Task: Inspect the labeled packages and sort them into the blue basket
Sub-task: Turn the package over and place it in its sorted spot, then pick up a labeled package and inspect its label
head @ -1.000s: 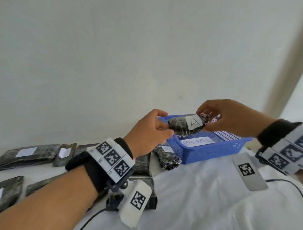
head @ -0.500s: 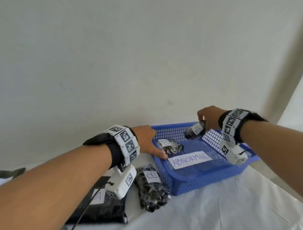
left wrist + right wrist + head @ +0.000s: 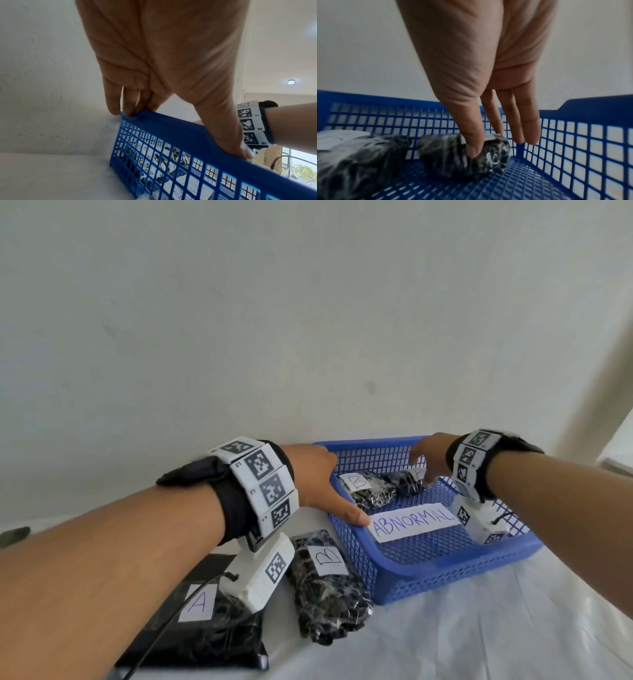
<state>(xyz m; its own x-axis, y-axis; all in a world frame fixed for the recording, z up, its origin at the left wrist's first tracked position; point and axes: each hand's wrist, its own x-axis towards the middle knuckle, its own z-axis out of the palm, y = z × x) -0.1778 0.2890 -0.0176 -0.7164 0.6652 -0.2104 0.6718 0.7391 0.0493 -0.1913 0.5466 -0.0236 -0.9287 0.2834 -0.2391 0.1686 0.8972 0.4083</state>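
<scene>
since half a second ago the right hand [image 3: 432, 457] has lowered the small dark wrapped package [image 3: 406, 481] from above the far rim down onto the floor of the blue basket [image 3: 445, 573], and the left hand [image 3: 317, 479] has kept its place on the basket's left rim.

in the right wrist view the right hand [image 3: 488, 83] points down into the basket [image 3: 583, 142]; its thumb [image 3: 473, 146] and one finger behind it pinch the top of the package [image 3: 453, 152], while the other fingers [image 3: 529, 127] hang straight and close together, touching nothing that can be seen. this package lies on the mesh floor near the basket's far wall, its label mostly hidden by the hand. just left of it in the basket lies another dark wrapped package with a white label marked b [image 3: 366, 489]; the two touch or nearly touch.

in the left wrist view the left hand [image 3: 171, 60] spans the basket's rim [image 3: 171, 125]: the fingertips [image 3: 114, 108] press on one corner and the thumb [image 3: 240, 148] lies along the rim's edge, so the grip is wide.

a white strip reading abnormal [image 3: 412, 521] sits on the inside of the basket's near wall. outside the basket, just beside its left wall, a dark package labelled b [image 3: 327, 587] lies on the white cloth [image 3: 479, 638]. farther left of the basket lies a flat black package labelled a [image 3: 202, 631], partly under the left forearm. both wrists wear black bands with white marker tiles.
</scene>
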